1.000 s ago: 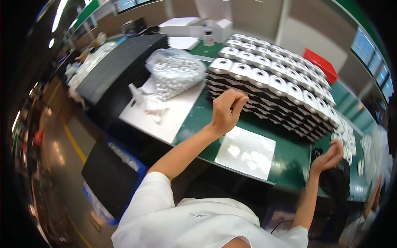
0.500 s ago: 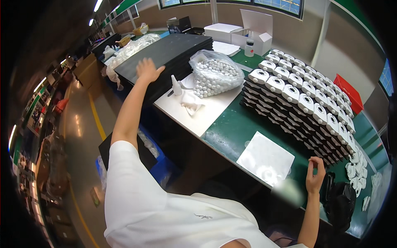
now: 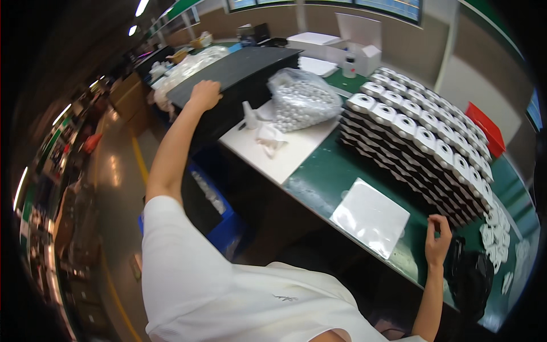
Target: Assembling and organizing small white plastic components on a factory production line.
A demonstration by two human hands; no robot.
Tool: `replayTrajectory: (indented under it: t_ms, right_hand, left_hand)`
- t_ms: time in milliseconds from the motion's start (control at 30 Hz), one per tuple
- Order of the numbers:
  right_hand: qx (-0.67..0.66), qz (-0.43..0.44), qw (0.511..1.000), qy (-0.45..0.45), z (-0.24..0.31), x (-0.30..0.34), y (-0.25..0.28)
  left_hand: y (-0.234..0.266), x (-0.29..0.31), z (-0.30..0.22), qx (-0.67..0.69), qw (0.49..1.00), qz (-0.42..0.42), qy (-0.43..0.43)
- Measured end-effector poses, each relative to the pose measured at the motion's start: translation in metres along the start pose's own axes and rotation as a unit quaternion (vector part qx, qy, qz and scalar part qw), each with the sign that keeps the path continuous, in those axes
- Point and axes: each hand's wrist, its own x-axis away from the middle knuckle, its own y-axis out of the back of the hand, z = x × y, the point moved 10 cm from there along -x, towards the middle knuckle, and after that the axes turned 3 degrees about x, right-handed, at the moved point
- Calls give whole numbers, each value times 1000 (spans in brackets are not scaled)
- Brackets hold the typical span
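Stack of black sheets (image 3: 242, 71) at far left has the left hand (image 3: 205, 96) curled at its near edge, seemingly taking hold, grip unclear; right hand (image 3: 437, 242) loosely bent, empty; lifting would need a secure pinch

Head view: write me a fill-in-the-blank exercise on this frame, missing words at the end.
1. The curled hand at the stack of flat black sheets is the person's ____ one.
2. The square white sheet lies on a glossy table coloured ____.
3. The clear, crumpled plastic bag holds many small balls coloured ____.
4. The plastic bin beyond the stacked white parts is coloured ____.
Missing words: left; green; white; red.
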Motion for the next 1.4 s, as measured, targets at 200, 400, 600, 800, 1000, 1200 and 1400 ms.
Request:
replayTrajectory:
  t_ms: [200, 400, 600, 800, 1000, 1200, 1400]
  right_hand:
    - [3, 24, 1000, -17, -5, 2, -7]
    - [13, 37, 999, -22, -6, 3, -10]
    - [10, 49, 998, -29, -8, 4, -11]
    - [6, 50, 999, -15, -3, 4, -12]
    - [12, 45, 999, -12, -1, 2, -12]
    - [37, 21, 999, -4, -1, -1, -3]
    - [3, 5, 999, -42, -13, -1, -1]
  left_hand:
    - [43, -3, 44, -1, 996, -58, 65]
    - [80, 8, 41, 31, 984, -165, 62]
    - [119, 19, -2, 88, 933, -348, 4]
    - [168, 14, -83, 102, 868, -470, -126]
    - [186, 15, -174, 226, 849, -435, -197]
    - [194, 12, -264, 288, 808, -442, -264]
    - [191, 19, -326, 359, 790, -385, -315]
